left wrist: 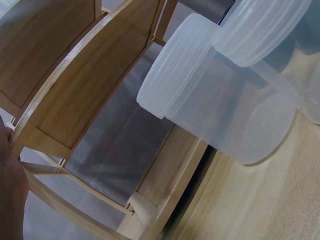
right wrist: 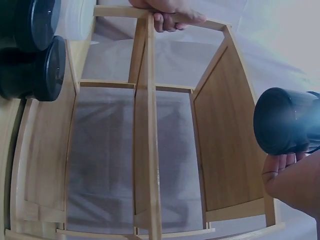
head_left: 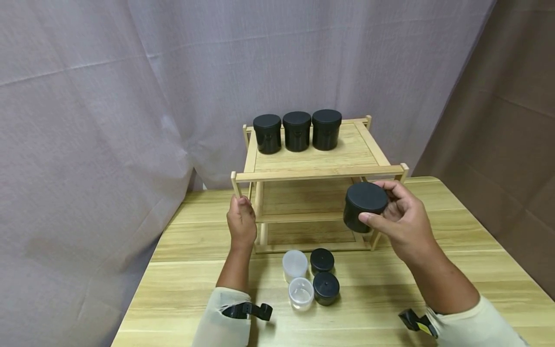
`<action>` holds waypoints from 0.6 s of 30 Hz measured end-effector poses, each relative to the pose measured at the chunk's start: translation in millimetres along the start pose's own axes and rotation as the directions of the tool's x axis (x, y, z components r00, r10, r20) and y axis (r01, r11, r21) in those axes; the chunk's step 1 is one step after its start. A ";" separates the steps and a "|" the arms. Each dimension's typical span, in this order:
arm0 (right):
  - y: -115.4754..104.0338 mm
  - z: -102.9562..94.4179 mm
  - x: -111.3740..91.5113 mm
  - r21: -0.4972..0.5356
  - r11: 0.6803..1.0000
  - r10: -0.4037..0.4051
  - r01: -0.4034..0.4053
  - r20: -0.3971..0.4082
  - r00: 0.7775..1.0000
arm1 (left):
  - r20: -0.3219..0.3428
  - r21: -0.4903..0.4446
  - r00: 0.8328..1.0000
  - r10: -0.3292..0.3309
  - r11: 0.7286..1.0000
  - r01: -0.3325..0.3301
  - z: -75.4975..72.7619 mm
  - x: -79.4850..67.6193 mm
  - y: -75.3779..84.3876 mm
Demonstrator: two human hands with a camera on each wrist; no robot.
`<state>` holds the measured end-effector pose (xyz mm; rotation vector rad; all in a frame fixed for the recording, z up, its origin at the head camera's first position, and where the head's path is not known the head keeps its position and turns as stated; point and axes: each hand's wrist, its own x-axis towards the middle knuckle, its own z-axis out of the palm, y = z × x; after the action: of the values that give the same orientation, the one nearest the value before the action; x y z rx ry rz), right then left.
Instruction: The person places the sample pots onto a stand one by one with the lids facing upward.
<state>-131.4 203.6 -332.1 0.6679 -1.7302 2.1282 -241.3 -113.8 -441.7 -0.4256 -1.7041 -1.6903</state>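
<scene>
My right hand (head_left: 405, 221) pinches a black jar (head_left: 364, 207) with a flat black lid, thumb on the near side and fingers behind. The jar is held upright in front of the right front corner of a three-tier wooden shelf rack (head_left: 316, 172). My left hand (head_left: 242, 222) grips the rack's left front post; in the right wrist view its fingertips (right wrist: 170, 22) curl round the wooden frame. On the rack's top tier three black lidded jars (head_left: 297, 132) stand in a row along the back left.
On the table (head_left: 195, 289) before the rack stand two smaller black-lidded jars (head_left: 326, 287) and two translucent jars (head_left: 295, 265), grouped closely. A grey curtain (head_left: 108, 120) hangs behind and to the left, and a brown one (head_left: 511, 144) to the right.
</scene>
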 end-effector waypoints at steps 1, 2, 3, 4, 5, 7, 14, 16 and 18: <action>-1.0 0.0 0.2 -0.006 1.000 0.005 -0.005 -0.006 1.000 | 0.000 0.000 1.000 0.000 1.000 0.000 0.0 0.1 0.1; -2.0 -0.1 0.2 -0.014 1.000 0.014 -0.014 -0.014 1.000 | 0.000 -0.003 1.000 -0.001 1.000 0.001 0.0 0.1 0.1; -3.0 -0.2 0.1 -0.022 0.999 0.023 -0.023 -0.024 0.999 | -0.001 -0.004 1.000 0.000 1.000 0.000 0.1 0.2 -0.4; -4.0 -0.2 -0.3 -0.025 0.999 0.031 -0.032 -0.035 0.999 | -0.003 -0.004 1.000 0.000 1.000 0.000 0.1 0.0 -0.6; -4.8 0.0 -0.9 -0.027 0.999 0.040 -0.041 -0.045 0.998 | -0.005 -0.004 1.000 -0.001 1.000 0.001 0.2 -0.4 -1.1; -6.5 0.5 -2.1 -0.032 0.998 0.054 -0.056 -0.064 0.996 | -0.007 -0.006 1.000 0.003 1.000 -0.003 0.3 -1.1 -2.2; -15.0 4.6 -1.3 -0.028 0.997 0.065 -0.069 -0.111 0.992 | 0.002 -0.006 1.000 0.009 1.000 -0.009 0.6 -0.9 -3.0; -18.6 6.2 0.7 -0.025 0.998 0.061 -0.064 -0.119 0.991 | 0.000 -0.003 1.000 0.009 1.000 -0.009 0.4 -0.4 -2.9; -22.2 8.2 3.7 -0.013 0.998 0.054 -0.057 -0.129 0.990 | -0.002 0.000 1.000 0.006 1.000 -0.006 -0.1 0.0 -2.6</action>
<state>-121.8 200.3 -310.5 0.4719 -1.7143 2.1403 -243.0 -114.1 -443.7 -0.4287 -1.6999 -1.6859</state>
